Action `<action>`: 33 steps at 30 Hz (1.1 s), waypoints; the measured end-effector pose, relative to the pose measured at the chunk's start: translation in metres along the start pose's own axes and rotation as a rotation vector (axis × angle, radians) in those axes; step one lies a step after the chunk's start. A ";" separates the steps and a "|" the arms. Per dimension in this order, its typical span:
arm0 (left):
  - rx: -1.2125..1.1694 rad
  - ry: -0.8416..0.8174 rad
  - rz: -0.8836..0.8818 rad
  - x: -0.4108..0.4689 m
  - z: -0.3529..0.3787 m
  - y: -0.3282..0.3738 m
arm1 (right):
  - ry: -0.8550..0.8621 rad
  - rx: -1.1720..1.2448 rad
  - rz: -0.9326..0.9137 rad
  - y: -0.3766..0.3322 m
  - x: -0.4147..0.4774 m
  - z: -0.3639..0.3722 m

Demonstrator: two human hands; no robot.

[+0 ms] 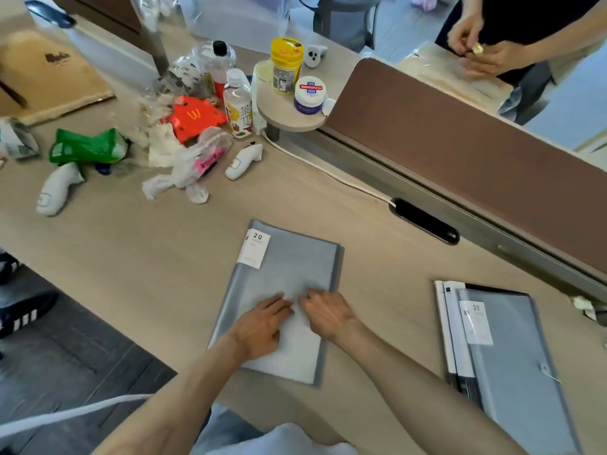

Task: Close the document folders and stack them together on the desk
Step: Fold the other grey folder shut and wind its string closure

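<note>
The grey folder (282,290) lies closed and flat mid-desk, both hands pressing it: left hand (259,326) and right hand (325,315) rest with fingers spread, palms down, gripping nothing. Its cover looks thin, matte, translucent plastic with a white label at eleven o'clock. At three o'clock waits the stack of folders (496,353) on the pale wood-grain desk (147,257); joining them remains, I'd judge.

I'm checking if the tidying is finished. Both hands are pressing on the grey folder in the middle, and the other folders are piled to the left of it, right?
Not quite. The head view shows both hands, left and right, pressing on the grey folder, but the other folders are piled to its right, not left.
</note>
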State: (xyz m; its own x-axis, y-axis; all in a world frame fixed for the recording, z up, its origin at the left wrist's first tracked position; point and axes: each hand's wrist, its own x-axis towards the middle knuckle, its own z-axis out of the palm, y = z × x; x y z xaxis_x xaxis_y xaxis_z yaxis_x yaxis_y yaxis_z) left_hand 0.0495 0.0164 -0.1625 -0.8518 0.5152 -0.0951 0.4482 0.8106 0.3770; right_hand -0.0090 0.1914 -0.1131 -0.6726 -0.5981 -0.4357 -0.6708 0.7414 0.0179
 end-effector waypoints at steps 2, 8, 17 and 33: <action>-0.012 0.010 0.015 -0.001 -0.002 -0.002 | -0.045 -0.009 -0.023 0.005 0.010 -0.008; -0.050 -0.030 0.000 -0.003 -0.003 -0.003 | -0.152 0.187 0.157 0.022 0.029 -0.016; -0.084 -0.066 -0.074 -0.002 0.000 -0.003 | -0.135 0.553 0.427 0.049 0.018 0.001; -0.039 -0.104 -0.092 -0.002 0.001 0.003 | 0.055 0.582 0.332 0.029 -0.024 0.032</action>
State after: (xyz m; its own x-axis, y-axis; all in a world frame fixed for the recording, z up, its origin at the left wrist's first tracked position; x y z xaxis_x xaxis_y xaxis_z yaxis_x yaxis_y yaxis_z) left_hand 0.0523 0.0182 -0.1623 -0.8552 0.4672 -0.2245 0.3573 0.8452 0.3975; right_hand -0.0023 0.2375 -0.1307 -0.8393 -0.3137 -0.4441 -0.1588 0.9226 -0.3516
